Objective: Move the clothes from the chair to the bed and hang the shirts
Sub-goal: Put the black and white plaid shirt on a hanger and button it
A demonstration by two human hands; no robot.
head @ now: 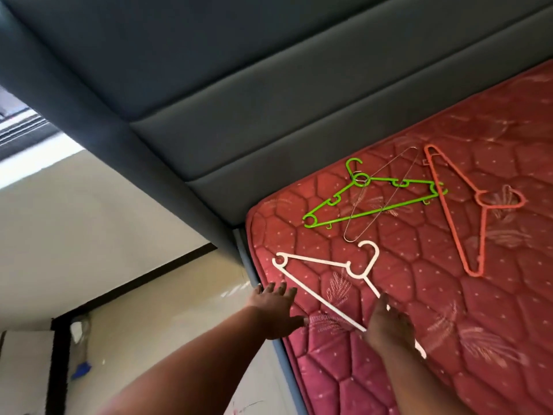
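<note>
1. One bed is taking up the right half of the view, its red quilted mattress [449,295] bare of any clothes; neither the chair nor the shirts are showing from here, so I cannot tell where they are lying.
2. One grey padded headboard [269,121] is running along the far edge of the mattress.
3. Two hands are reaching forward over the near left corner of the mattress. The left hand [275,310] is hovering palm down at the mattress edge with fingers straight and slightly spread, gripping nothing. The right hand [389,324] is lying over the white hanger [321,301], fingers extended down onto it; whether they are curling round the bar I cannot tell.
4. Four hangers are lying on the mattress:
   - one orange hanger [449,211], farthest right, well apart from both hands;
   - the white one, nearest, its long bar slanting from upper left to lower right and passing under the right hand, its hook pointing away towards the headboard;
   - one green hanger [371,211] beyond it;
   - one thin wire hanger [386,193] crossing over the green one.
5. Judging by this, the right hand is the nearer to the white hanger, the left sitting just beside its long bar.
</note>
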